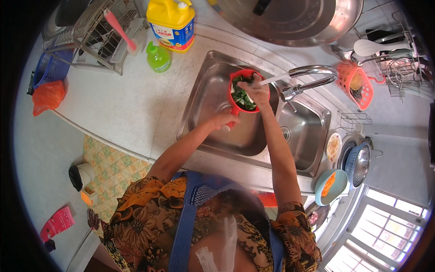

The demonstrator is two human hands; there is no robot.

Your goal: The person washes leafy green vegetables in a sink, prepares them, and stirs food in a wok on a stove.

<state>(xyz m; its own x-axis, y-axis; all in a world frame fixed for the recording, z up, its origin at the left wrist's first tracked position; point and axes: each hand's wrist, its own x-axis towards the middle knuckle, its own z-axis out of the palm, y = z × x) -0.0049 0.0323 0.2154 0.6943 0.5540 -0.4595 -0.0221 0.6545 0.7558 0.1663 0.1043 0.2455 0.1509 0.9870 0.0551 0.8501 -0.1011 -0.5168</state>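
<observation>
My left hand (221, 121) grips the handle of a red strainer or colander (229, 90) held over the large basin of a stainless steel double sink (238, 141). Chopped green leafy vegetables (243, 102) with some white pieces lie inside it. Over the greens, at the strainer's right side, is my right hand (258, 93), thumb and fingers apart; whether the fingertips touch the leaves is unclear. A stream of water (273, 79) runs from the curved chrome faucet (314, 71) onto that hand and the strainer.
Left of the sink stand a green pump bottle (158, 58), a yellow jug (171, 29) and a wire dish rack (88, 44). A large metal lid (292, 23) sits behind. Rightward are a pink utensil basket (355, 83), a bowl of orange pieces (331, 187) and a blue colander (357, 163).
</observation>
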